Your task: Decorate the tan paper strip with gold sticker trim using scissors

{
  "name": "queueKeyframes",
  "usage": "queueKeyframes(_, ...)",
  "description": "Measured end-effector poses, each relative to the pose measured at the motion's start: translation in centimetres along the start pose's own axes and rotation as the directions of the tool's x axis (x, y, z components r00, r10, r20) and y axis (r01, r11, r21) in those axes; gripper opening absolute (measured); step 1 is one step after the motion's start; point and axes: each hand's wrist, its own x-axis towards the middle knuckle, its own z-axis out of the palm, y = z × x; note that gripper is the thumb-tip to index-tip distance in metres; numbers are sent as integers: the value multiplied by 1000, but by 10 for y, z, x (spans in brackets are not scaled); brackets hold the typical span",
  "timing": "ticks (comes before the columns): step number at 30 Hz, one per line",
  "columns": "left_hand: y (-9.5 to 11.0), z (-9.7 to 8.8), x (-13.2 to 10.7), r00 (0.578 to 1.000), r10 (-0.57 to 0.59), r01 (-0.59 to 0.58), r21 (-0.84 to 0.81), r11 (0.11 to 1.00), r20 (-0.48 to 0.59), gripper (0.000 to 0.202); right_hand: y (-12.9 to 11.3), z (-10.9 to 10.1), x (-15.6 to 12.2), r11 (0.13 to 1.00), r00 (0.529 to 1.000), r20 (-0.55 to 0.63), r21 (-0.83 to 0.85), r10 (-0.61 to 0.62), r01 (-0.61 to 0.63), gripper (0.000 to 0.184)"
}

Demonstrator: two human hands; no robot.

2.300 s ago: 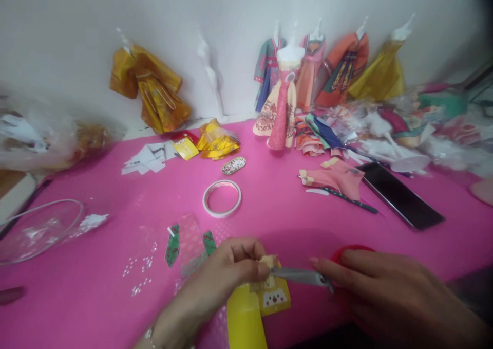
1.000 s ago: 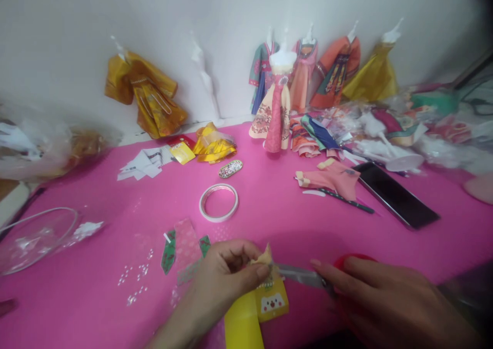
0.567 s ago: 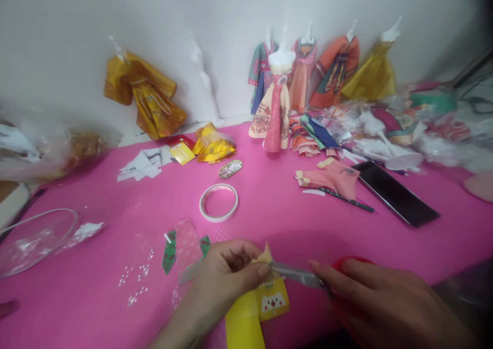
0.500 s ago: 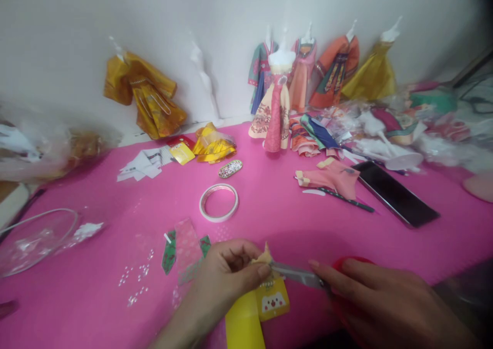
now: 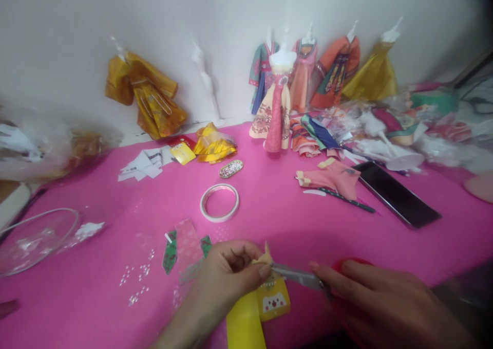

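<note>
Compared with 2.3 seconds ago, the bracelet on the left wrist has gone out of view, and the left hand [image 5: 234, 272] shows its thumb and fingers more side-on. The cream piece [image 5: 265, 257] in it now sends a sharp point up above the thumb; earlier it looked blunter. Further right, the scissors [image 5: 298, 275] lay nearly level then and now slope down toward the right hand [image 5: 385, 292]. Since half a second ago, hands, piece and blades look practically unchanged.

The left grip is narrow, thumb and fingers pinching the cream piece near the front of the pink worktop [image 5: 285, 200]. The piece is small, pale and crumpled, with a ragged upper edge; most of it is hidden by the thumb and fingers. Below it come a plain yellow sheet [image 5: 244, 320] and, to its right, a yellow card [image 5: 274, 302] printed with a white cartoon animal; whether the piece touches the card, I cannot tell. The grey blades meet its right edge, just beside the thumb; their gap is too blurred to judge. The right grip is closed around the scissors' red handles [image 5: 356, 261].
</note>
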Motion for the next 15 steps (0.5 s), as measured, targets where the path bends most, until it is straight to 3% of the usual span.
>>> queueKeyframes(9, 6, 2, -4, 1000, -19, 19, 1, 1000, 2, 24, 0, 2, 10, 986, 997, -75, 166, -6, 18, 45)
queueKeyframes(15, 10, 4, -7, 999, -11, 12, -21, 1000, 34, 26, -3, 6, 13, 958, 998, -60, 288, 32, -13, 43)
